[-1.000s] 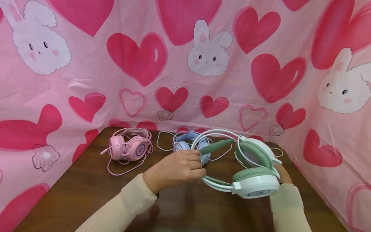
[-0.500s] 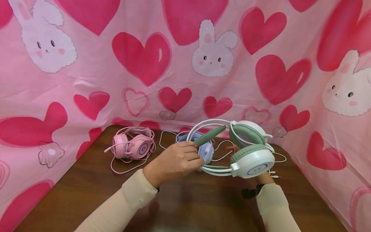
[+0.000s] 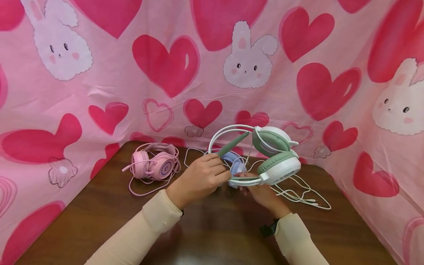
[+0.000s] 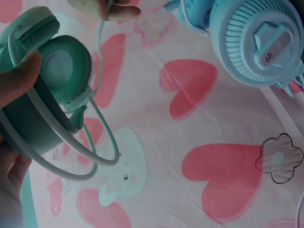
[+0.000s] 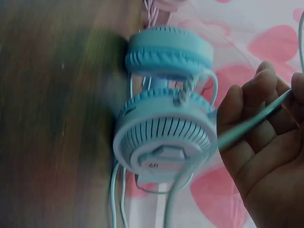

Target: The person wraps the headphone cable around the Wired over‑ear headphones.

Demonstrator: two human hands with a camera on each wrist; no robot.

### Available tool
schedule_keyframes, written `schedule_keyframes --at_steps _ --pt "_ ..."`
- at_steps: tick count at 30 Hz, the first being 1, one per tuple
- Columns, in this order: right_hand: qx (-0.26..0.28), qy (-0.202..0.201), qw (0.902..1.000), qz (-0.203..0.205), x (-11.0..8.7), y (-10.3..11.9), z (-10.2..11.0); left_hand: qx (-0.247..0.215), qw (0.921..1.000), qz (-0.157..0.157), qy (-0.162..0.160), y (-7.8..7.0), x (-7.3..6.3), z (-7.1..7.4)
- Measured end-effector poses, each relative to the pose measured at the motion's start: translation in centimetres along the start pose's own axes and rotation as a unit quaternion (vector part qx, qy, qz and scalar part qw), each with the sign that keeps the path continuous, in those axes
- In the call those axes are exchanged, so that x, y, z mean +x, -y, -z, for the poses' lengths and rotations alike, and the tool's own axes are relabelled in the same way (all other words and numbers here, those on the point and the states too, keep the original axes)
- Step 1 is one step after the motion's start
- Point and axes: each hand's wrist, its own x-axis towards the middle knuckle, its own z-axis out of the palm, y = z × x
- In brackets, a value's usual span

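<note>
My left hand [image 3: 200, 178] grips the headband of a white over-ear headset [image 3: 281, 169] with green ear pads, held above the table. In the left wrist view, the thumb of the left hand [image 4: 21, 78] lies over the headband of the headset [image 4: 64, 66]. My right hand [image 3: 265, 197] is below the ear cups, with its fingers near the band. In the right wrist view, the headset's thin cable [image 5: 251, 123] crosses the palm and passes between the curled fingers of the right hand [image 5: 270, 156]. The cable's white plug end [image 3: 308, 200] lies on the table.
A pink headset [image 3: 155, 167] with a microphone boom sits at the left back of the brown table [image 3: 212, 232]. Behind the held headset stands a blue headset [image 3: 237, 167], partly hidden. A pink cloth [image 3: 205, 84] with hearts and rabbits surrounds the table.
The green-and-white headset has risen and shifted slightly left in my left hand. My right hand has come from the right, beside the ear cups, to beneath them; the cable now shows on the table.
</note>
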Motion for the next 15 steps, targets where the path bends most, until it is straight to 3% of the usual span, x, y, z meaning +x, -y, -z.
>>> schedule_keyframes --at_steps 2,5,7,11,15 --pt "-0.035 -0.009 0.998 -0.052 -0.3 5.9 -0.7 0.012 0.9999 0.009 0.0 0.2 -0.2 0.0" --pt "-0.071 -0.006 0.9933 -0.091 -0.3 8.7 -1.2 0.027 0.9994 0.02 -0.003 0.7 -0.5 0.1" --pt "-0.076 -0.002 0.9933 -0.087 -0.3 8.7 -1.4 0.034 0.999 0.029 -0.006 1.1 -0.7 0.2" --pt "-0.058 0.01 0.9962 -0.063 -0.4 6.3 -1.7 0.045 0.9979 0.047 -0.01 2.0 -1.2 0.3" --pt "-0.069 0.023 0.9943 -0.079 -0.7 5.2 -2.0 0.043 0.997 0.063 -0.011 3.1 -1.9 0.3"
